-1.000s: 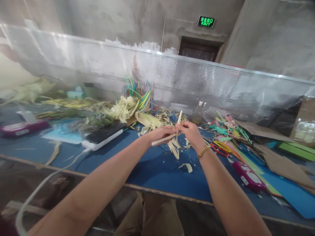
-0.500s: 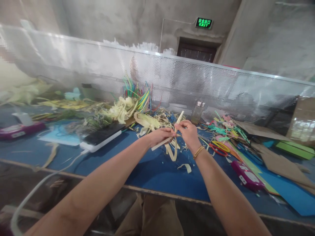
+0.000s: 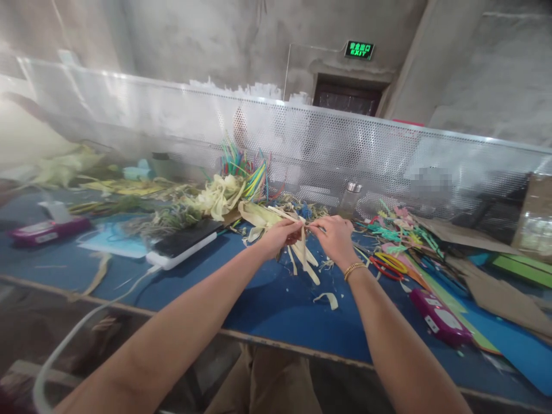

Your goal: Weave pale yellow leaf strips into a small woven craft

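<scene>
Pale corn husk strips [image 3: 307, 261] hang and stick out between my two hands above the blue tabletop. My left hand [image 3: 281, 237] is closed, pinching the strips where they cross. Close on its right, my right hand [image 3: 335, 237] is also closed, its thumb and fingertips pinching the end of a thin strip. A gold bracelet [image 3: 354, 269] circles the right wrist. Behind the hands lies a heap of pale corn husks [image 3: 222, 195]. On the table below, a small curled husk scrap [image 3: 331, 300] lies by itself.
Left stand a black-topped white device [image 3: 183, 244] with a cable and a purple power strip [image 3: 49, 230]. Right lie red-and-yellow-handled scissors [image 3: 388, 264], another purple power strip [image 3: 440, 317] and coloured sheets. A glass bottle [image 3: 351, 198] stands before the perforated metal screen [image 3: 345, 144].
The strip that stood upright between my hands now leans left, behind my left hand. My right hand has shifted slightly right and lower. The camera view has tilted a little.
</scene>
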`<state>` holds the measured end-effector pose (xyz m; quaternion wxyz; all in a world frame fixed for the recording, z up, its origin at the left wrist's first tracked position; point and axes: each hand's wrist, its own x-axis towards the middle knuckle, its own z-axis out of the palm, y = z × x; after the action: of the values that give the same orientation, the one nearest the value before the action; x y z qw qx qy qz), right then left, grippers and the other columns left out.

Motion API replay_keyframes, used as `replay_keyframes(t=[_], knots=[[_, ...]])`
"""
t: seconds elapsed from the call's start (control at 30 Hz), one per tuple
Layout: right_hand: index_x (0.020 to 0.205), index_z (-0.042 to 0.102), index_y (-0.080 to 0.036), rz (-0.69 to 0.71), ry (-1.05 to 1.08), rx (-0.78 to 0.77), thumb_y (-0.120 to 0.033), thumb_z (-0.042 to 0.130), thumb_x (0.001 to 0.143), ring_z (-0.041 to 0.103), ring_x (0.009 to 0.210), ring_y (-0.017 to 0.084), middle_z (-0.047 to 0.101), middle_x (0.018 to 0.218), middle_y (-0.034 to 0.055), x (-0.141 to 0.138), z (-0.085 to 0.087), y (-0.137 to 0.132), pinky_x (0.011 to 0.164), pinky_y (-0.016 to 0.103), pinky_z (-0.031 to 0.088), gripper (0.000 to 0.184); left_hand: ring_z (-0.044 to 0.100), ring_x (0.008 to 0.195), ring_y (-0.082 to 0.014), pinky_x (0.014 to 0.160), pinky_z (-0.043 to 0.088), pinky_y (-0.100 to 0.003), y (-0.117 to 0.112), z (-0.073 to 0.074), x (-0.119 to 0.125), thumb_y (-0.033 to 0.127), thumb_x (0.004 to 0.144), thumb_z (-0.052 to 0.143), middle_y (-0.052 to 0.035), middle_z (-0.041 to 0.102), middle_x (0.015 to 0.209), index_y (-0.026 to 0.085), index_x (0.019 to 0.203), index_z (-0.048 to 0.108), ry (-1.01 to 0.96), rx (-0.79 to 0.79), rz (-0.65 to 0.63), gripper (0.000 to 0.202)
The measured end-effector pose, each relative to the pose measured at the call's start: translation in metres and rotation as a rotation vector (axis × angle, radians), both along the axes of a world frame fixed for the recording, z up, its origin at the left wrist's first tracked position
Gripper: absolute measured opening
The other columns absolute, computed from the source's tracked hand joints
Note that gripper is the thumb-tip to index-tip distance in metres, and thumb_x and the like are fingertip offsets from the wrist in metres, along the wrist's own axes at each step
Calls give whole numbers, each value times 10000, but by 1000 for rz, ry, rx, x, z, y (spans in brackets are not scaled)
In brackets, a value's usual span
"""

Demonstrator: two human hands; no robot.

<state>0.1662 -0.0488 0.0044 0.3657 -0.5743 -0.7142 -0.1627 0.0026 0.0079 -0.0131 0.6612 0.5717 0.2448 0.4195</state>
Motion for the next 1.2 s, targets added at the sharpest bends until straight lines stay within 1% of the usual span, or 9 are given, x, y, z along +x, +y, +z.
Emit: replay_keyframes(t=[0.23,0.43,0.57,0.7,0.8,0.83,0.93,1.07,1.2], knots=[[793,677,-261,-22,66,-2,-353,515,848,523,927,240,690,857,35,4,3,-2,869,413,240,194,514,702,-131,703,375,-254,3,2,-4,393,682,679,-11,591,667,145,655,645,150,331,6,252],[800,688,-234,272,442,-284,-440,558,796,572,720,187,682,775,29,-5,-2,2,705,321,378,243,425,569,-103,571,321,-241,1,2,-3,447,706,628,10,526,591,152,616,625,284,423,59,308],[688,676,-199,291,649,-239,-434,641,718,527,637,150,641,671,11,-4,-3,4,640,284,382,239,456,560,-118,544,329,-239,3,4,-7,472,709,612,-2,553,585,153,664,668,429,522,63,327],[668,647,-188,230,999,-45,-449,687,662,456,556,103,570,584,-26,17,0,12,567,250,358,264,559,682,-178,629,402,-262,11,2,-17,434,722,593,-31,636,675,173,739,719,713,676,65,290],[684,652,-180,209,1095,29,-455,705,636,465,553,101,574,591,-20,33,3,16,554,249,364,285,587,899,-262,794,423,-334,17,1,-24,356,680,635,-55,683,901,227,857,738,941,853,236,242],[706,664,-176,204,1072,24,-456,708,630,488,572,109,596,617,-9,35,4,15,566,254,378,294,566,988,-286,858,410,-362,19,1,-26,340,652,663,-63,667,1025,246,947,724,946,906,302,315],[778,693,-169,209,888,-65,-442,700,647,563,655,148,664,721,30,29,7,9,630,283,426,303,514,1127,-278,992,346,-382,20,3,-22,345,699,643,-95,608,1189,212,1106,663,722,933,342,429],[862,701,-185,368,618,-277,-374,656,718,621,780,177,704,874,53,7,8,-1,742,318,464,242,549,1087,-220,963,390,-344,14,4,-8,392,800,560,-86,609,1198,188,1117,647,250,732,122,387],[898,667,-186,494,561,-343,-327,664,720,640,792,181,705,857,54,-2,5,-2,746,316,483,227,594,937,-194,884,428,-316,8,4,-2,363,739,643,-62,675,1010,169,986,694,118,626,-90,319]])
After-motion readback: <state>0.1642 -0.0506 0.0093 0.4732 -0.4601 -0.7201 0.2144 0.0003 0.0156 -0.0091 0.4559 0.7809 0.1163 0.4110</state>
